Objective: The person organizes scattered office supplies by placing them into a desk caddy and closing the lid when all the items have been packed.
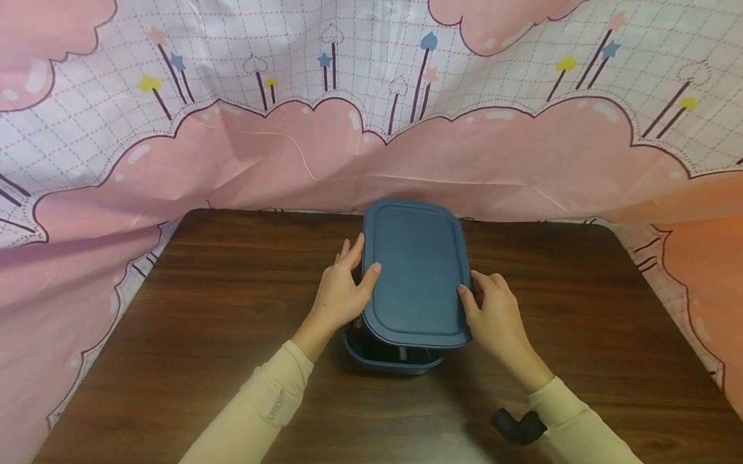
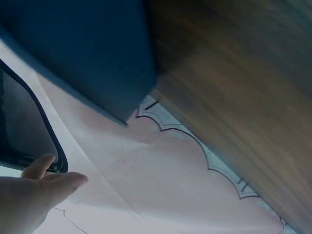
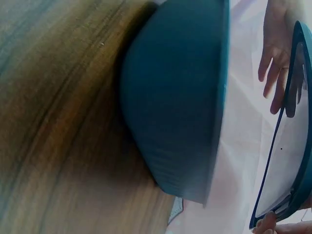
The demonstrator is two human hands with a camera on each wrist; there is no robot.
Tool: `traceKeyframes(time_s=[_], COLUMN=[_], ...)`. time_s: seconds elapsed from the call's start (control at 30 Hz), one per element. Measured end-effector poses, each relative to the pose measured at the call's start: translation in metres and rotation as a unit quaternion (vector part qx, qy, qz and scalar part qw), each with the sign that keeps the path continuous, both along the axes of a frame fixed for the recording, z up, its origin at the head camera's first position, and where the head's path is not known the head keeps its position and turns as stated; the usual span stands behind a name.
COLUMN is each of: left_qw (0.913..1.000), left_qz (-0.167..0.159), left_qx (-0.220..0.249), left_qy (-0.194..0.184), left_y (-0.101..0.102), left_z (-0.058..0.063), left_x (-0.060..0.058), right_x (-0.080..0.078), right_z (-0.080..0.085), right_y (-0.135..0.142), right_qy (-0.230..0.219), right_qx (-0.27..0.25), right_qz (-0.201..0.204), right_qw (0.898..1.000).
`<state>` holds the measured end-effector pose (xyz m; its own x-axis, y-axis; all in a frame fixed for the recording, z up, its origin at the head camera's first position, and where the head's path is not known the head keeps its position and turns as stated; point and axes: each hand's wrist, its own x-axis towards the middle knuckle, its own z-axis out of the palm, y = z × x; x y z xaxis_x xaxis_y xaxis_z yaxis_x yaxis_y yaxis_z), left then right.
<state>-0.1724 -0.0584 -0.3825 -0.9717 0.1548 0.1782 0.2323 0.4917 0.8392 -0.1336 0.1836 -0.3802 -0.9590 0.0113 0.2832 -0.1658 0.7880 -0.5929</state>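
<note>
Over a blue container point(image 1: 395, 366), which stands on the table, a blue rectangular lid point(image 1: 417, 270) is held raised and tilted. My right hand point(image 1: 497, 318) pinches the lid's right edge, thumb on top. My left hand point(image 1: 342, 290) is at the left edge, its thumb over the rim and its fingers extended; the right wrist view shows them spread. Dark contents, too shadowed to identify, show under the lid's near edge. From the side, the container's wall point(image 3: 170, 102) sits apart from the lid point(image 3: 287, 156). In the left wrist view a hand point(image 2: 39, 195) touches the lid's corner.
The dark brown wooden table point(image 1: 233, 309) ends at a hanging cloth point(image 1: 312, 157) printed with pink clouds, which wraps the back and sides. A bent black object point(image 1: 518, 427) sits by the right cuff.
</note>
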Motion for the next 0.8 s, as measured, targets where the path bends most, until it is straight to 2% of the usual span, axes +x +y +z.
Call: traceKeyframes(time_s=[0.1, 0.23, 0.47, 0.8], left_qw=[0.9994, 0.9981, 0.997, 0.9964], left_qz=[-0.006, -0.018, -0.008, 0.009], left_qx=[-0.033, -0.059, -0.076, -0.081], left_qy=[-0.01, -0.006, 0.01, -0.022], left_y=[-0.005, -0.011, -0.014, -0.012], left_z=[-0.007, -0.017, -0.031, -0.044], left_x=[0.001, 0.003, 0.005, 0.011], right_x=[0.0, 0.0, 0.002, 0.005], right_z=[-0.005, -0.013, -0.02, -0.025], right_y=[-0.003, -0.007, -0.013, -0.017], right_qy=[-0.01, -0.021, -0.026, -0.038], right_qx=[0.001, 0.005, 0.021, 0.035], right_qz=[0.006, 0.016, 0.026, 0.038], right_qw=[1.0, 1.0, 0.999, 0.998])
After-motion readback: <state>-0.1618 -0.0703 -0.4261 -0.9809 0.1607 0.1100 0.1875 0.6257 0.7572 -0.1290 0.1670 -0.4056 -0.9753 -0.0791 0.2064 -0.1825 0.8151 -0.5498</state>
